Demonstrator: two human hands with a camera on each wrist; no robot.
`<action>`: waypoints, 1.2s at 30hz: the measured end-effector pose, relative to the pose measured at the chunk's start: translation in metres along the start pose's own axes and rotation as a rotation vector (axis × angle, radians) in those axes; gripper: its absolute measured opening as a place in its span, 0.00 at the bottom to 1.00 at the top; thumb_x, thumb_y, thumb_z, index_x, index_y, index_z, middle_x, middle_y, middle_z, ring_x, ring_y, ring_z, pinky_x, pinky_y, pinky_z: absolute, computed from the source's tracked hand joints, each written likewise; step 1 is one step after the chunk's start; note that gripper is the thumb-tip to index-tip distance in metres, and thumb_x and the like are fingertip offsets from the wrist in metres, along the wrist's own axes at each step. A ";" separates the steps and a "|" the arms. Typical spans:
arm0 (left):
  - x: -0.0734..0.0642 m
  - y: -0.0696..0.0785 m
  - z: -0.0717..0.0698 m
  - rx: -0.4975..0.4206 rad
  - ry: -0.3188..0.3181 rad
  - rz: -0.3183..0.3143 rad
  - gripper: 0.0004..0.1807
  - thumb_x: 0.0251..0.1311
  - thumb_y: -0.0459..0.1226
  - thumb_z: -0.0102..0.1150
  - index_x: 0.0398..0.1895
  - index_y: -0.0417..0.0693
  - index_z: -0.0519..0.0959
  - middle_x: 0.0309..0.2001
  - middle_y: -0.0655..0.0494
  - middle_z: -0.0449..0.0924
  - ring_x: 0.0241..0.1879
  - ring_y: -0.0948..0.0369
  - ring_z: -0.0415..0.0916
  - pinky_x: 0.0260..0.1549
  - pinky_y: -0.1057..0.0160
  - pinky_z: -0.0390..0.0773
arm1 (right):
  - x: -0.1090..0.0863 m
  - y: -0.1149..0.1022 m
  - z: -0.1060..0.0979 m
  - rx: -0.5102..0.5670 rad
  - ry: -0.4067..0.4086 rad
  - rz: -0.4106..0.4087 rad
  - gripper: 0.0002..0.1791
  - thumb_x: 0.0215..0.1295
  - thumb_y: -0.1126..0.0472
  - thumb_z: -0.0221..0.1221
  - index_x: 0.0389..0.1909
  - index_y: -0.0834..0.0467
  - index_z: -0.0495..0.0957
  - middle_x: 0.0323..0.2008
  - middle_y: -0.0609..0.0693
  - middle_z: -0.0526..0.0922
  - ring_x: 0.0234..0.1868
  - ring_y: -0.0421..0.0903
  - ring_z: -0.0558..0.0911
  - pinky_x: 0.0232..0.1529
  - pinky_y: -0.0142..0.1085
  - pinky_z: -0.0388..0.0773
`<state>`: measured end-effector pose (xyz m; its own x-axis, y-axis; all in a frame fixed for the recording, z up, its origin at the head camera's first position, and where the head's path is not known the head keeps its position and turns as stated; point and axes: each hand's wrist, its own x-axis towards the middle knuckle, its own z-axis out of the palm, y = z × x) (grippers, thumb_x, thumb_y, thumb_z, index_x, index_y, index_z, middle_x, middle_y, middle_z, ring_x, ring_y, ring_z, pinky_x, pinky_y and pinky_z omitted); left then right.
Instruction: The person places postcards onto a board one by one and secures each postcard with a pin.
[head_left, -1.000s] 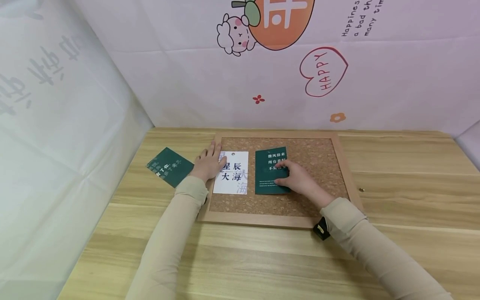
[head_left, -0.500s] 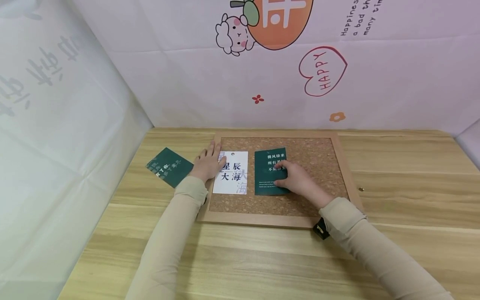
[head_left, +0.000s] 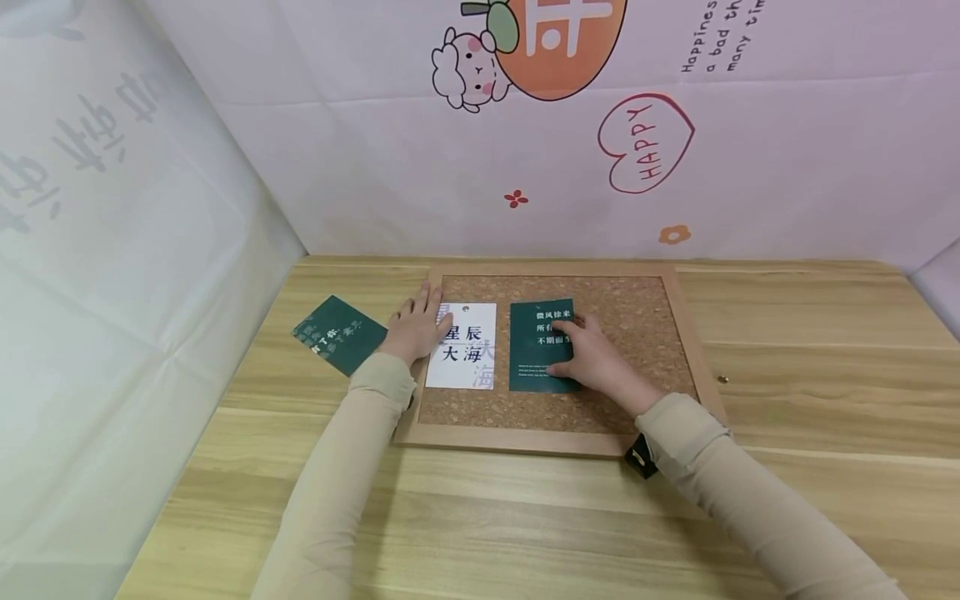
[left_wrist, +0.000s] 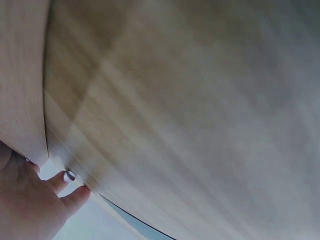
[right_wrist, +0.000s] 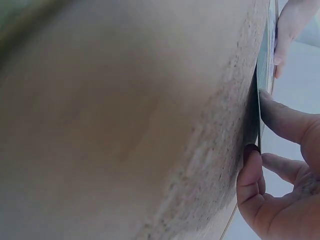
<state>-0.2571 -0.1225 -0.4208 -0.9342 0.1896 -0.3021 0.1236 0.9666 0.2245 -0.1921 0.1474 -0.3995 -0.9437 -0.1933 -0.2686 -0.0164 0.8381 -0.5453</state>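
Observation:
A framed corkboard (head_left: pixel 637 317) lies on the table with two cards on it. My left hand (head_left: pixel 416 327) rests with extended fingers across its left frame, the thumb over the edge of a white card (head_left: pixel 468 368). A small dark pin head shows at the top of that card. To its right lies a green card (head_left: pixel 529 333) with white lettering. My right hand (head_left: pixel 591 357) pinches its right edge. In the right wrist view the thumb (right_wrist: pixel 285 117) presses on the card's face while a curled finger (right_wrist: pixel 250 175) sits at its underside, by the cork.
A second green card (head_left: pixel 341 333) lies askew on the wooden table (head_left: pixel 480 517), left of the board, partly behind the left wrist. A small brass-coloured piece (head_left: pixel 723 379) sits right of the frame. A printed white cloth (head_left: pixel 375 183) hangs behind the table.
The green card's top edge has levelled slightly, its upper right corner coming down. The right fingers have shifted a little on it. The left hand stays in place.

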 end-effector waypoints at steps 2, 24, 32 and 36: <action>0.000 0.000 0.000 0.001 0.001 0.000 0.35 0.73 0.56 0.22 0.77 0.55 0.30 0.78 0.53 0.23 0.76 0.43 0.34 0.73 0.42 0.44 | 0.001 0.001 0.000 -0.016 -0.006 -0.013 0.42 0.59 0.58 0.66 0.71 0.64 0.58 0.72 0.71 0.45 0.70 0.68 0.56 0.65 0.59 0.64; 0.001 0.003 -0.003 0.018 -0.001 0.002 0.36 0.73 0.55 0.23 0.77 0.54 0.30 0.78 0.52 0.24 0.76 0.43 0.35 0.73 0.41 0.44 | 0.008 -0.004 -0.011 -0.099 -0.117 0.016 0.44 0.60 0.56 0.65 0.73 0.62 0.54 0.73 0.70 0.44 0.72 0.68 0.52 0.67 0.61 0.60; 0.001 0.002 -0.001 0.015 -0.001 -0.002 0.36 0.73 0.56 0.23 0.77 0.55 0.30 0.78 0.52 0.24 0.76 0.43 0.35 0.73 0.41 0.45 | 0.008 -0.008 -0.013 -0.185 -0.141 0.029 0.44 0.62 0.53 0.63 0.73 0.60 0.53 0.74 0.69 0.41 0.73 0.69 0.51 0.66 0.63 0.60; 0.001 0.000 -0.001 0.009 -0.002 -0.005 0.36 0.73 0.56 0.22 0.77 0.55 0.30 0.78 0.53 0.23 0.76 0.43 0.35 0.73 0.42 0.44 | 0.007 -0.009 -0.012 -0.216 -0.140 0.041 0.44 0.61 0.51 0.64 0.74 0.58 0.53 0.74 0.69 0.42 0.72 0.69 0.53 0.64 0.64 0.62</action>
<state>-0.2583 -0.1219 -0.4206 -0.9341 0.1852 -0.3053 0.1222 0.9691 0.2142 -0.2027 0.1449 -0.3874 -0.8904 -0.2133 -0.4021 -0.0636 0.9331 -0.3541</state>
